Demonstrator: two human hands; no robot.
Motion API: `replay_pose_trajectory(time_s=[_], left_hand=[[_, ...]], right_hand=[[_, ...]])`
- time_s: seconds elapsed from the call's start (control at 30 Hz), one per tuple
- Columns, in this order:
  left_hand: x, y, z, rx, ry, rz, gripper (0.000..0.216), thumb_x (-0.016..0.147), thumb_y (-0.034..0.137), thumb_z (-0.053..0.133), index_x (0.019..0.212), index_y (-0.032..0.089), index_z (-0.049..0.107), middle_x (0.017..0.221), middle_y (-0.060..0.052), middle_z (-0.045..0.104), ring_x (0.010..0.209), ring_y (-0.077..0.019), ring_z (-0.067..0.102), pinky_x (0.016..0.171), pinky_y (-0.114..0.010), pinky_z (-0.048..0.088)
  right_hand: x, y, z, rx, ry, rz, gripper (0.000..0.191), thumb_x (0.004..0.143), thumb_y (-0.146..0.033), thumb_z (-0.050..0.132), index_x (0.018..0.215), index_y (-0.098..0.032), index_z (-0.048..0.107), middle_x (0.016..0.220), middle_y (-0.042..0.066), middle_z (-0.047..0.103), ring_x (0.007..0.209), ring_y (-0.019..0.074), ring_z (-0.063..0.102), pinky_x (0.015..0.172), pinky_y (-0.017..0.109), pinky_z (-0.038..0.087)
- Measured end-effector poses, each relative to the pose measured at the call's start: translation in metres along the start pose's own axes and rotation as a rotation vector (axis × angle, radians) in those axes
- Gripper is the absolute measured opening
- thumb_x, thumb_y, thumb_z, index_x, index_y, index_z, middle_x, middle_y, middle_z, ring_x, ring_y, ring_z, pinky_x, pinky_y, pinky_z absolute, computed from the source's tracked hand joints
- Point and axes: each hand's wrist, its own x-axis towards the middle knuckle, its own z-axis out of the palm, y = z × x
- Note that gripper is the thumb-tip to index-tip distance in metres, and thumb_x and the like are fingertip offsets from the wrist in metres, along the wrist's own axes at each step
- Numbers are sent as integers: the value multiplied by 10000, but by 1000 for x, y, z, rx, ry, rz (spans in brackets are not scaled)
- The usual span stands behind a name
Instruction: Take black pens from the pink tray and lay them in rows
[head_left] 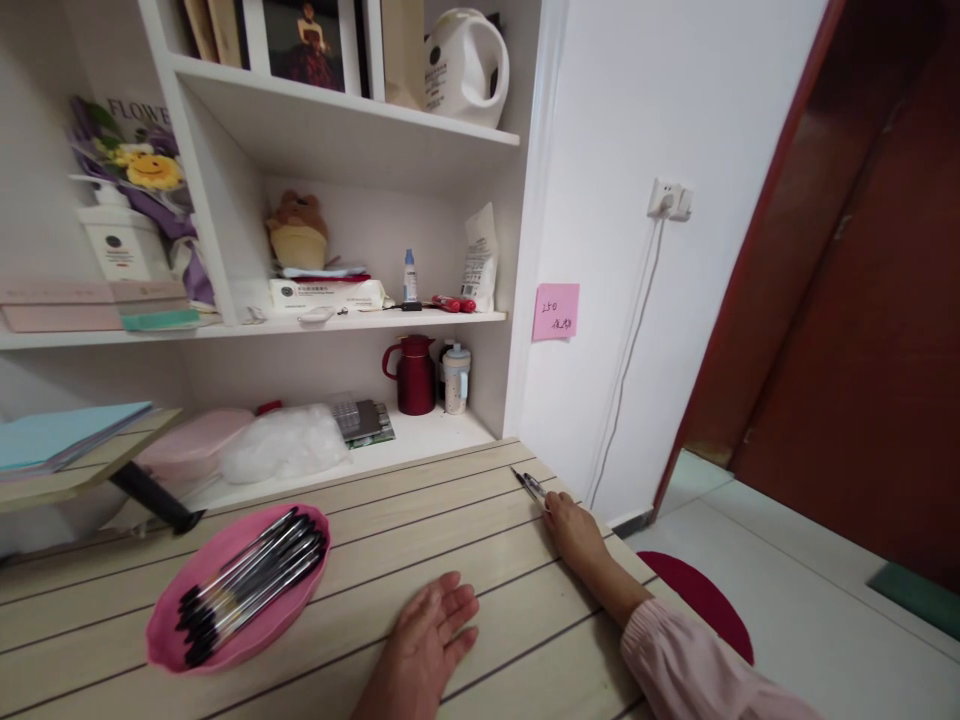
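My right hand [574, 528] reaches to the far right corner of the wooden table [420, 540] and its fingers pinch a pen [529, 485] that lies on the slats. My left hand [431, 630] rests flat on the table near the front, fingers stretched out and holding nothing. A pink oval tray [169, 630] at the left holds several black pens [251, 582].
White shelves [352, 320] stand behind the table with a red thermos [414, 375], a small cup [455, 378], a plastic bag [285, 445] and bottles. A pink sticky note [556, 311] is on the wall. A red door [847, 300] and a red stool [705, 600] are at the right.
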Motion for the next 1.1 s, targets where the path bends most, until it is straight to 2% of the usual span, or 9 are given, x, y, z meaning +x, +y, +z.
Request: replay_pose_trajectory(time_s=[0.27,0.43,0.5,0.57,0.67,0.7,0.77,0.87,1.1], left_hand=[[-7,1,2,36,-2,31,291,770,352,584,995,177,643,1010,-112,652,996,-235,584,891,-385,395],[-9,2,3,198,5,111,324,756,363,597,1019,175,616,963,-111,661,918,-220,611,840,-369,429],[-7,16,1,412,61,170,342,730,379,608,993,161,617,900,-108,669,845,-219,624,800,-365,446],[-10,44,-2,782,156,281,308,693,362,615,917,150,634,826,-101,672,780,-228,622,774,-371,452],[-26,104,-15,1463,401,649,209,715,273,542,864,175,651,949,-113,661,960,-268,570,898,-399,380],[-33,123,-21,1664,528,691,195,724,241,515,849,177,651,968,-125,653,993,-291,551,912,-427,357],[-47,154,-35,1895,805,569,140,707,198,514,769,174,638,889,-145,649,944,-336,560,836,-473,377],[-60,172,-55,1877,909,452,26,619,170,601,597,170,587,763,-160,627,848,-385,575,727,-497,386],[-66,165,-68,1639,858,623,195,582,71,573,473,189,463,625,-90,581,881,-376,566,781,-498,341]], right_hand=[[-6,0,-6,44,14,40,150,901,-217,373,914,-158,510,917,86,571,768,163,586,614,253,324],[-24,2,-17,95,46,50,134,879,-187,402,888,-166,533,894,75,592,776,159,577,621,246,319],[-34,-2,-23,118,48,43,125,863,-182,421,861,-172,545,885,69,605,781,159,574,616,242,312],[-46,-10,-28,144,36,22,130,850,-183,429,823,-179,556,864,61,619,778,158,573,606,239,302],[-65,-30,-35,205,2,-33,133,827,-189,446,776,-186,568,822,48,635,754,153,570,597,234,294],[-71,-39,-36,230,-10,-56,133,818,-185,451,764,-188,572,804,44,638,742,150,568,596,231,293],[-84,-58,-38,279,-35,-99,131,798,-172,459,745,-189,578,772,39,641,718,146,563,593,227,292],[-97,-89,-39,375,-84,-156,121,754,-154,478,716,-189,587,746,38,647,681,141,550,577,226,285],[-99,-162,-32,775,-152,-211,123,685,-145,496,583,-183,552,612,9,605,590,126,497,546,228,286]])
